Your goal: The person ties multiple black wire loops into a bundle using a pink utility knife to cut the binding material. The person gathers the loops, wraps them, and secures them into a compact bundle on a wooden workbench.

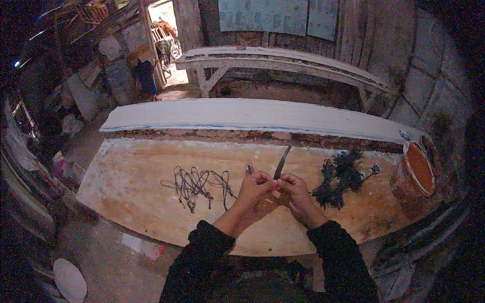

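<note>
My left hand and my right hand meet over the middle of the board, thumbs and fingers pinched together. A dark narrow strip rises upright from between their fingertips, its end slanting right; its kind is not clear. Behind the fingers of my left hand stands the tip of a small grey shiny object, mostly hidden. Left of my hands lie several thin dark cord loops, knotted and spread over one another. To the right rests a tangled bundle of black cords.
A pale wooden board forms the work surface. An orange-brown bucket stands at its right end. Along the far edge runs a long stack of white sheets. Beyond stands a long wooden bench, with an open doorway at its left.
</note>
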A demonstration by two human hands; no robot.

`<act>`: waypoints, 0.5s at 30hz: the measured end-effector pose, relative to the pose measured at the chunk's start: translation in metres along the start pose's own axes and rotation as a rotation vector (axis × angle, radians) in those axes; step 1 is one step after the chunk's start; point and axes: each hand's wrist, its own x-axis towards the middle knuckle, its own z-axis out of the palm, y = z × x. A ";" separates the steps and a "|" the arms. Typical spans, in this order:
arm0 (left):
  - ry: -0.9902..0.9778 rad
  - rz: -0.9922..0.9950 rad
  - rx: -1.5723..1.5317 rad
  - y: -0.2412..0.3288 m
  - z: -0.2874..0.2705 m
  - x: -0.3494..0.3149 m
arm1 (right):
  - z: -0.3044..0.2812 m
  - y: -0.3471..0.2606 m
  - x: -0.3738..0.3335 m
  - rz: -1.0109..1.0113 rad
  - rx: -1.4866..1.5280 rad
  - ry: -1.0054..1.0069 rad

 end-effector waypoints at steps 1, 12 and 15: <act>-0.015 -0.006 -0.050 0.000 0.000 -0.001 | 0.000 0.001 0.001 -0.008 -0.023 0.006; -0.079 -0.065 -0.176 0.013 0.006 -0.006 | -0.004 0.004 0.002 -0.080 -0.024 -0.005; -0.042 -0.074 -0.172 0.016 0.009 -0.008 | 0.004 0.009 -0.003 -0.274 -0.260 0.064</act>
